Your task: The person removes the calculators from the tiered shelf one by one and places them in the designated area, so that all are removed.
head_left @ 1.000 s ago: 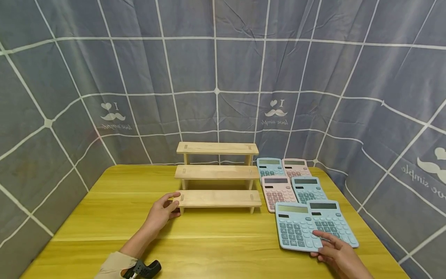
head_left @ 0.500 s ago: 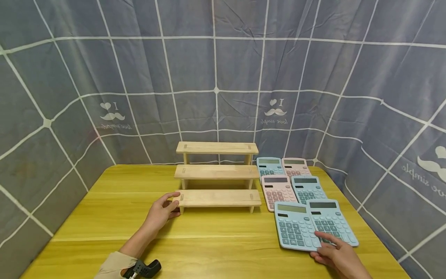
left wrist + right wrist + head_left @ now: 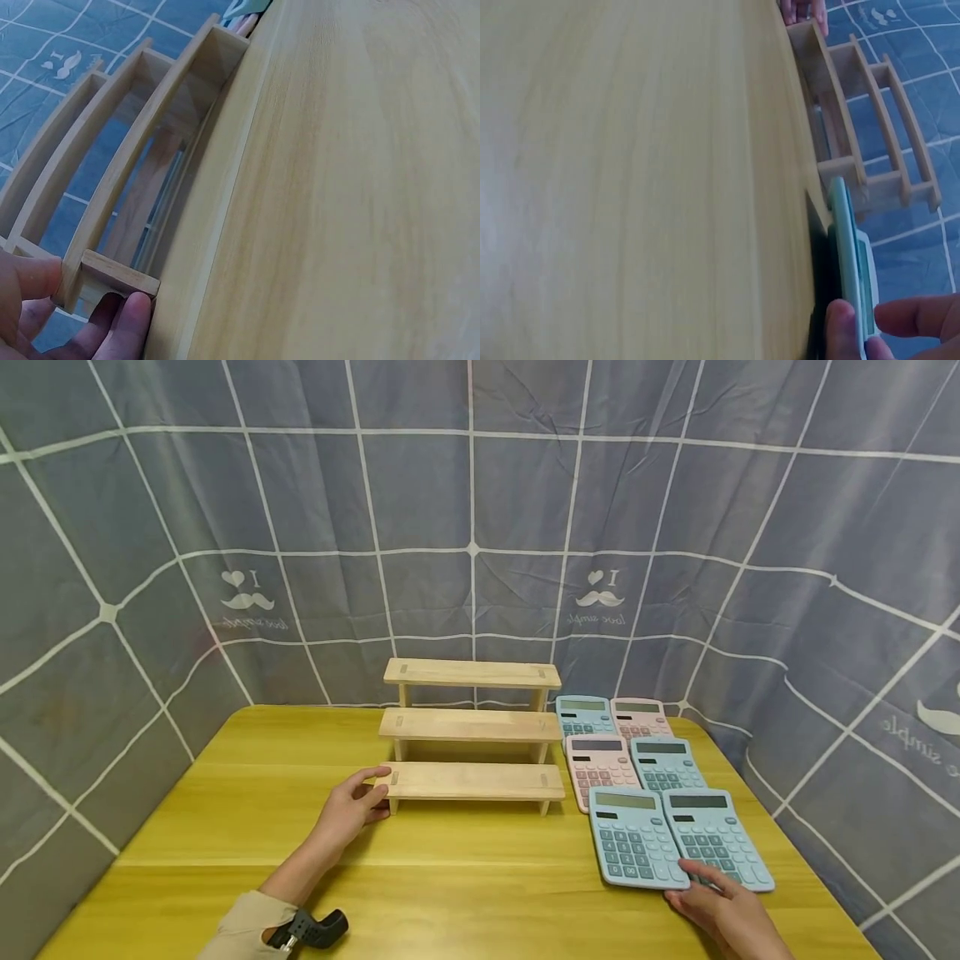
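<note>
My left hand grips the left end of the lowest tier of a three-tier wooden stand. In the left wrist view its thumb lies against the end of the board, with other fingers by the leg. My right hand pinches the lower right corner of a light blue calculator. The right wrist view shows this calculator edge-on between thumb and fingers, with a dark shadow beside it on the table. Another blue calculator lies right beside it.
Behind these are two pink calculators and more blue ones, lying in overlapping pairs right of the stand. The yellow wood-grain table carries everything. A grey checked curtain hangs behind and at both sides.
The held calculator has shifted slightly left with my right hand, widening the gap to its neighbour. The head view has tilted a little. My left hand stays on the stand.
</note>
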`<state>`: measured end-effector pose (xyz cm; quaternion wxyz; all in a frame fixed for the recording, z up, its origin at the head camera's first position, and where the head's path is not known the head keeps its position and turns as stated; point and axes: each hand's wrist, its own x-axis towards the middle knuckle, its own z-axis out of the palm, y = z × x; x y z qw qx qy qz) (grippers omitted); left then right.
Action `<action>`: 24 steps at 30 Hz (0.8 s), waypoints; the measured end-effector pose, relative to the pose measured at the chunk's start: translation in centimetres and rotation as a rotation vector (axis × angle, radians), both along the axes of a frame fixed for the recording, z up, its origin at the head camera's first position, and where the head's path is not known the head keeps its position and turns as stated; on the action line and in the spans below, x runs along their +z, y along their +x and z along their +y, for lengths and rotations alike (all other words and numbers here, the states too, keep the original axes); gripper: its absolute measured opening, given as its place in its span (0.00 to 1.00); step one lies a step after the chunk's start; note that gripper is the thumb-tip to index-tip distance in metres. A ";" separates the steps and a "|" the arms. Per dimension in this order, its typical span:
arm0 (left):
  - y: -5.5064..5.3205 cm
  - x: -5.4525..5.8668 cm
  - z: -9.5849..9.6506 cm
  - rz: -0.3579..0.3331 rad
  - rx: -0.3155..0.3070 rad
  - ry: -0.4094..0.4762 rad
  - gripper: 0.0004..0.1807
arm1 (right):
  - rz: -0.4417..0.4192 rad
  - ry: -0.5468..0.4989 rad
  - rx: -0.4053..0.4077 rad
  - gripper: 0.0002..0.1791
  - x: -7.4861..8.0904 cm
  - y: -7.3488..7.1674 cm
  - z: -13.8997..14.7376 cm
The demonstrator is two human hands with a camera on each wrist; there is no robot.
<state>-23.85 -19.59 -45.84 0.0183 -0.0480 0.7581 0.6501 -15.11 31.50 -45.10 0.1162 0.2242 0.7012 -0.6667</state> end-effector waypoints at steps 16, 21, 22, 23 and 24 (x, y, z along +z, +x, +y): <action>0.0 0.2 0.0 0.007 -0.006 -0.016 0.21 | 0.001 -0.094 -0.025 0.41 0.0 0.2 -0.4; 0.2 0.3 0.0 0.011 -0.008 -0.012 0.22 | -0.019 -0.086 -0.028 0.42 0.2 0.3 -0.5; 0.2 0.3 -0.1 0.009 -0.010 -0.010 0.22 | -0.018 -0.085 -0.033 0.42 0.2 0.4 -0.6; 0.1 0.3 -0.1 0.006 -0.007 -0.006 0.22 | -0.017 -0.083 -0.032 0.42 0.2 0.4 -0.6; 0.1 0.3 -0.1 0.004 -0.008 -0.008 0.22 | -0.016 -0.079 -0.032 0.41 0.2 0.4 -0.6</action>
